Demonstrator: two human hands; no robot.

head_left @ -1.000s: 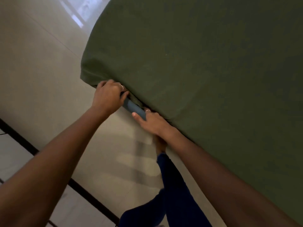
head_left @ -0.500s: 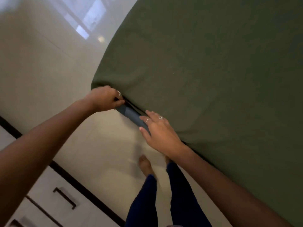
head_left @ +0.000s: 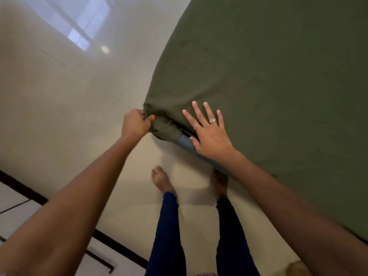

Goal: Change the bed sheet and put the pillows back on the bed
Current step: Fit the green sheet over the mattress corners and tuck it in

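A cabinet (head_left: 49,220) with dark trim stands at the lower left on the pale tiled floor (head_left: 59,116). The left hand (head_left: 135,124) curls its fingers round a bunch of the green bed sheet (head_left: 268,86) at the bed's corner. Just beside it, a strip of blue mattress (head_left: 186,143) shows along the near edge. The right hand (head_left: 209,132) lies flat on the sheet, fingers straight and spread.

A glossy cream tiled floor (head_left: 65,108) is seen, with a bright window reflection (head_left: 79,22) thrown across it. White cabinet fronts (head_left: 12,214) edged with dark trim and handles are glimpsed at lower left.
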